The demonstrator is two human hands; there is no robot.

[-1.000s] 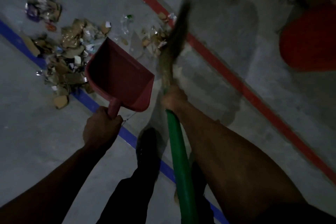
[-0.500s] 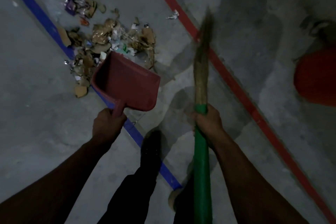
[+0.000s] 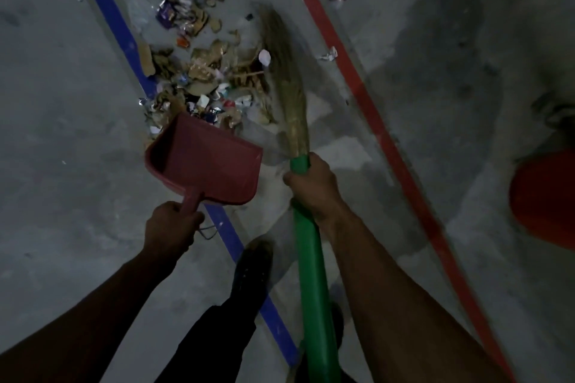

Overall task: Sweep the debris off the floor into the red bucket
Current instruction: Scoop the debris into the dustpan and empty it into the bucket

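A heap of debris (image 3: 202, 71), torn cardboard, paper scraps and wrappers, lies on the grey floor across the blue line. My left hand (image 3: 171, 227) grips the handle of a red dustpan (image 3: 205, 162), whose open mouth faces the near edge of the heap. My right hand (image 3: 314, 186) grips the green handle of a broom (image 3: 311, 274). Its straw head (image 3: 286, 81) is blurred and lies along the right side of the heap. The red bucket (image 3: 544, 199) shows partly at the right edge.
A blue floor line (image 3: 105, 6) and a red floor line (image 3: 367, 96) run diagonally. Stray paper scraps (image 3: 329, 54) lie by the red line. My dark shoe (image 3: 252, 264) and trouser leg stand below the dustpan. A dark stain (image 3: 445, 78) spreads right of the red line.
The broom head swung from the red line leftward to the right side of the heap. The heap is now more gathered in front of the dustpan's mouth. The view shifted.
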